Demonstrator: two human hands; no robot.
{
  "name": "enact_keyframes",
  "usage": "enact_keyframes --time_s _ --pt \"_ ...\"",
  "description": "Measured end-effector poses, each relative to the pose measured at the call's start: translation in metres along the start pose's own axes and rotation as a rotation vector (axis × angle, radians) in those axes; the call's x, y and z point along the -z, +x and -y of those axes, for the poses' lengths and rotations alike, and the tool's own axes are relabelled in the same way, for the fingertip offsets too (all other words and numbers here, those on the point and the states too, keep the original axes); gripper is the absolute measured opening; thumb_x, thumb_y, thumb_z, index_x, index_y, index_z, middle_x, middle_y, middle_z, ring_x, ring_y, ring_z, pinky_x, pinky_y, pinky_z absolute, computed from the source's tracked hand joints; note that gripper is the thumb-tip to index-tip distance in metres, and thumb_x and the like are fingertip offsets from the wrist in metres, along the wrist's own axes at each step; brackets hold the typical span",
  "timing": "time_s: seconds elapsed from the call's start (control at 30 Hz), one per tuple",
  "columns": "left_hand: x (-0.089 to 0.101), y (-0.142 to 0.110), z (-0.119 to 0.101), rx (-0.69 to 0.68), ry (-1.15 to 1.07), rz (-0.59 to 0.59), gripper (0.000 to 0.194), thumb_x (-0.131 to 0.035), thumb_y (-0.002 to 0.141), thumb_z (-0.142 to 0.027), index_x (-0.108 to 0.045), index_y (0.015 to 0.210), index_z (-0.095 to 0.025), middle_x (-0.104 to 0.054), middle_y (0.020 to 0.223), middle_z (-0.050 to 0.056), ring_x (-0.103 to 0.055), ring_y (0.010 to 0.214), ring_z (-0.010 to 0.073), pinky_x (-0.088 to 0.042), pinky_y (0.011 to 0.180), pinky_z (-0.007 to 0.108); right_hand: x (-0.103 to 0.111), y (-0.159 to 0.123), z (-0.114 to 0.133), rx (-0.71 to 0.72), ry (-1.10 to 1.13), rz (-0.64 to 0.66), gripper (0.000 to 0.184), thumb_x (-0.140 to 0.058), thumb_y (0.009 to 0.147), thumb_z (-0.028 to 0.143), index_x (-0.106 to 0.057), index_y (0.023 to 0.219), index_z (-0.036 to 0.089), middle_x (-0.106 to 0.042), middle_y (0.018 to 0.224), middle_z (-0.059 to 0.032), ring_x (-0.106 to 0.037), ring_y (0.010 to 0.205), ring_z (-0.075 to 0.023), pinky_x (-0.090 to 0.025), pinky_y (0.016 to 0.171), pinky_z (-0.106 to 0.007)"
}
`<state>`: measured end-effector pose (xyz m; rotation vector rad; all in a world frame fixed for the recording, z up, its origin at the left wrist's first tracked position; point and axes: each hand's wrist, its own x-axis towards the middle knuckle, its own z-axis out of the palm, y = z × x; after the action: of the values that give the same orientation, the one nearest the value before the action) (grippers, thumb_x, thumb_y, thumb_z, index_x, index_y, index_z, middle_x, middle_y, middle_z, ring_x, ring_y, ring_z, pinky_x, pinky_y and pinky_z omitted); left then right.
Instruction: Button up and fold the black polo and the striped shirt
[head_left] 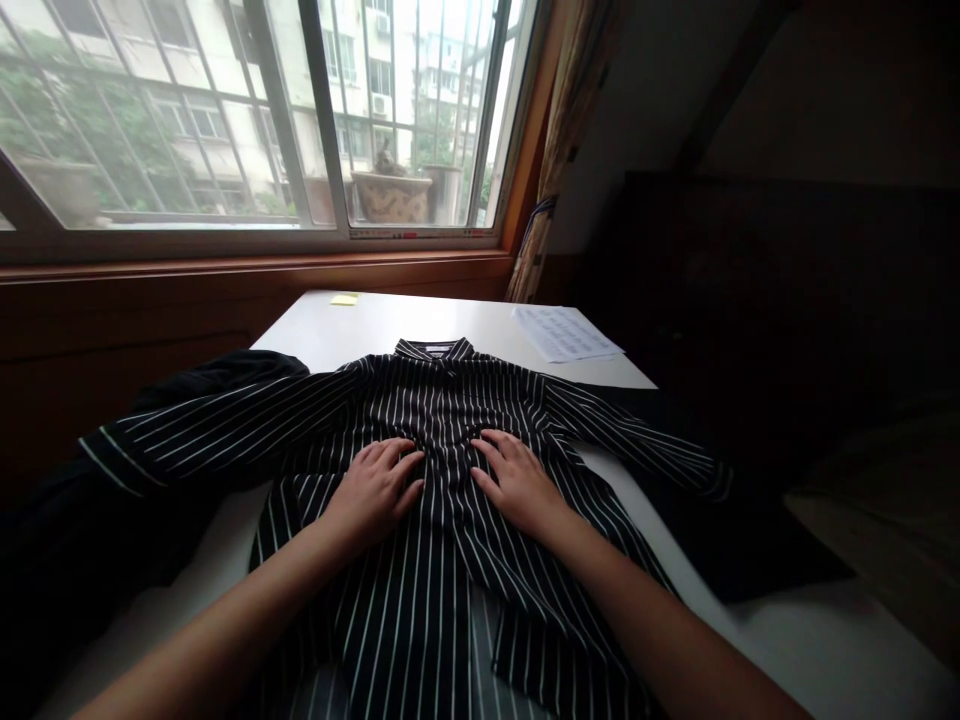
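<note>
A black shirt with white stripes point(435, 560) lies spread front-up, its collar pointing to the window and both sleeves stretched out sideways. On the left half of its chest rests my left hand point(382, 483), fingers spread on the cloth. My right hand point(517, 480) lies on the other half, also with its fingers apart. Small wrinkles run through the fabric between and around the hands. Neither hand grips the cloth as far as I can see. The lower hem is rumpled, with its right front corner folded unevenly.
Under the shirt is a white table point(442, 315). Printed paper sheets point(566, 333) lie at its far right, and a yellow sticky note point(344, 299) at its far left. Dark cloth point(225, 372) is heaped along the left side. Beyond stand a barred window point(247, 120) and a tied curtain point(551, 170).
</note>
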<state>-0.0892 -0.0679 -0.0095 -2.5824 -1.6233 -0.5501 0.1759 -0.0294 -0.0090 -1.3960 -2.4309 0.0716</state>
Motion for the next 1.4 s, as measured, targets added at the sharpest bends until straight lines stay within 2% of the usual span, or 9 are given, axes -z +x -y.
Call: enact_keyframes --time_s 0.2,0.43,0.7,0.8,0.9,1.03,1.1,1.2,1.4 --pt "-0.003 0.006 0.01 0.024 0.01 0.053 0.046 -0.045 0.098 -0.046 -0.049 0.14 -0.027 -0.047 0.146 0.007 -0.041 0.136 0.027 -0.028 0.117 0.051 -0.004 0.02 -0.011 -0.002 -0.011 0.015 0.045 -0.045 0.097 0.045 -0.05 0.138 0.028 -0.045 0.146 -0.0057 -0.038 0.136 -0.0241 -0.028 0.116 -0.043" --pt "-0.007 0.022 0.022 0.092 0.027 0.091 0.051 -0.041 0.098 -0.051 -0.045 0.144 -0.028 -0.042 0.151 0.008 -0.038 0.139 0.0287 -0.027 0.116 0.051 -0.007 0.049 -0.023 0.019 -0.004 0.039 0.046 -0.045 0.097 0.047 -0.051 0.138 0.026 -0.045 0.146 -0.0068 -0.038 0.136 -0.0243 -0.028 0.116 -0.042" --pt "-0.008 0.035 0.029 0.105 0.055 0.075 0.052 -0.04 0.098 -0.051 -0.045 0.144 -0.026 -0.044 0.149 0.01 -0.038 0.138 0.0292 -0.028 0.114 0.05 0.001 0.058 -0.026 0.095 0.03 0.004 0.036 -0.05 0.096 0.034 -0.056 0.129 0.02 -0.052 0.137 -0.0105 -0.045 0.128 -0.0239 -0.035 0.111 -0.043" --pt "-0.007 0.034 0.027 0.109 0.041 0.078 0.052 -0.04 0.098 -0.051 -0.045 0.144 -0.026 -0.043 0.149 0.009 -0.038 0.138 0.0292 -0.028 0.114 0.05 0.018 0.048 -0.013 0.11 0.039 -0.076 0.026 -0.054 0.091 0.024 -0.059 0.116 0.018 -0.056 0.128 -0.0118 -0.049 0.121 -0.0249 -0.04 0.106 -0.043" --pt "-0.007 0.033 0.027 0.113 0.025 0.075 0.051 -0.041 0.098 -0.05 -0.045 0.144 -0.027 -0.043 0.15 0.009 -0.037 0.139 0.0293 -0.028 0.114 0.05 0.044 0.022 0.012 0.138 0.058 -0.108 0.011 -0.053 0.091 0.022 -0.061 0.099 0.019 -0.061 0.107 -0.0094 -0.054 0.104 -0.0238 -0.045 0.096 -0.041" --pt "-0.008 0.033 0.029 0.112 0.025 0.074 0.052 -0.041 0.098 -0.05 -0.045 0.144 -0.027 -0.043 0.15 0.009 -0.036 0.139 0.0296 -0.027 0.115 0.051 0.068 -0.027 0.041 0.272 0.063 0.169 0.01 -0.057 0.091 0.029 -0.061 0.086 0.021 -0.061 0.089 -0.0032 -0.056 0.083 -0.0185 -0.046 0.077 -0.033" --pt "-0.009 0.032 0.029 0.113 0.032 0.076 0.051 -0.041 0.098 -0.05 -0.045 0.144 -0.027 -0.043 0.15 0.009 -0.037 0.139 0.0296 -0.027 0.115 0.052 0.072 -0.05 0.047 0.279 0.044 0.275 0.009 -0.064 0.086 0.03 -0.062 0.085 0.021 -0.062 0.089 -0.0017 -0.057 0.082 -0.0184 -0.045 0.073 -0.032" --pt "-0.009 0.032 0.03 0.111 0.04 0.074 0.051 -0.04 0.099 -0.05 -0.045 0.144 -0.027 -0.043 0.15 0.009 -0.037 0.139 0.0292 -0.027 0.114 0.052 0.07 -0.071 0.047 0.205 0.007 0.317 0.014 -0.071 0.08 0.03 -0.063 0.088 0.022 -0.063 0.092 -0.0017 -0.058 0.084 -0.0196 -0.044 0.072 -0.032" --pt "-0.007 0.031 0.03 0.104 0.038 0.074 0.051 -0.039 0.099 -0.05 -0.046 0.143 -0.026 -0.044 0.149 0.01 -0.037 0.139 0.029 -0.029 0.114 0.051 0.066 -0.082 0.049 0.125 -0.001 0.341 0.004 -0.063 0.082 0.017 -0.063 0.084 0.021 -0.063 0.089 -0.0018 -0.06 0.08 -0.018 -0.043 0.07 -0.03"
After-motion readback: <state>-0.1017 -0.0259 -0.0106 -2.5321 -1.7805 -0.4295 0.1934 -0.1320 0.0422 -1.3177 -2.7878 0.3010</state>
